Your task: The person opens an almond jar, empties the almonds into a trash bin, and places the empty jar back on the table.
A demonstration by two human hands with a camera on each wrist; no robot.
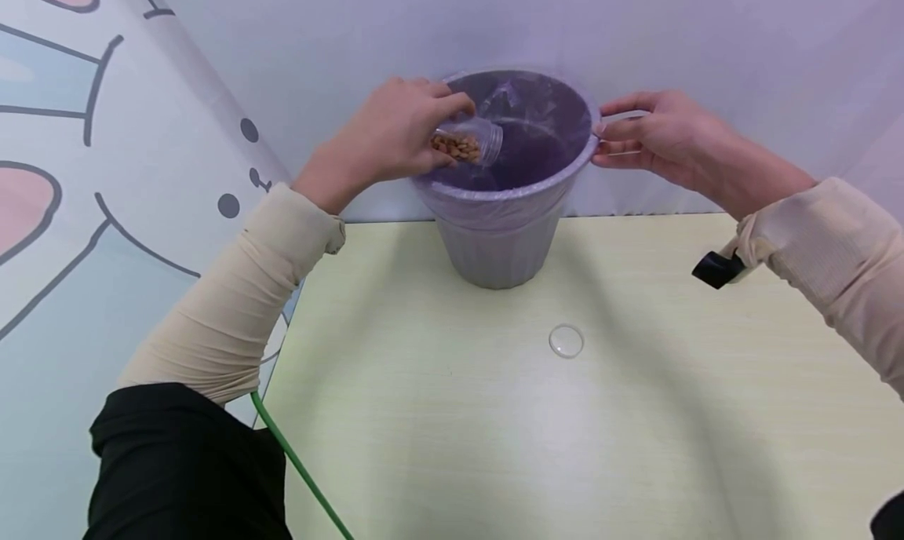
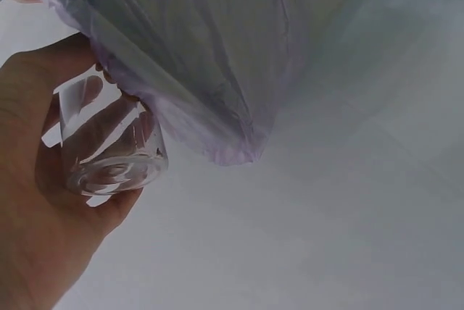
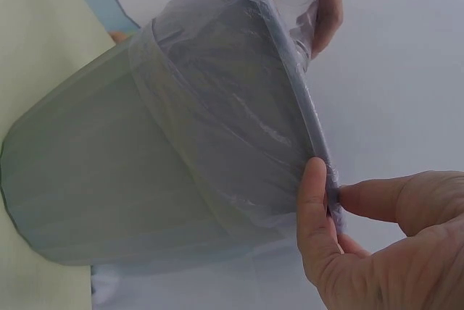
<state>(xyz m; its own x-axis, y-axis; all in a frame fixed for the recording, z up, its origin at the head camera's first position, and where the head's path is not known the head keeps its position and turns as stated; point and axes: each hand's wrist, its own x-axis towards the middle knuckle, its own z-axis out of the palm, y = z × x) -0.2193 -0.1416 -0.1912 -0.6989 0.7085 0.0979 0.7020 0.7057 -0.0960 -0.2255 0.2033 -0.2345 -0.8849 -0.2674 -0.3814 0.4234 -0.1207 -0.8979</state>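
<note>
The clear jar [image 1: 489, 141] lies on its side over the left part of the bin's opening, its long axis close to level and running across the frame in the head view. Its open mouth points right, in toward the middle of the bin [image 1: 494, 253], while its base end is tucked back in the left hand [image 1: 399, 132]. From the left wrist, the round base faces away from the bin and the mouth end goes out of sight behind the rim. Brown pieces [image 1: 457, 146] (nuts, by the look of them) lie inside the jar, behind the mouth.

The left hand is curled round the jar, thumb on one side and fingers on the other, closed just as far as the jar's width allows. The right hand [image 1: 667, 136] pinches the bin's rim on the opposite side, thumb and fingertips either side of the edge, over the thin purplish liner [image 3: 225, 107] folded down outside it.

The bin stands at the far side of the pale table [image 1: 452, 414], its opening upward. Nearer the person, a clear round disc [image 1: 566, 341] lies on the tabletop, well apart from both hands
</note>
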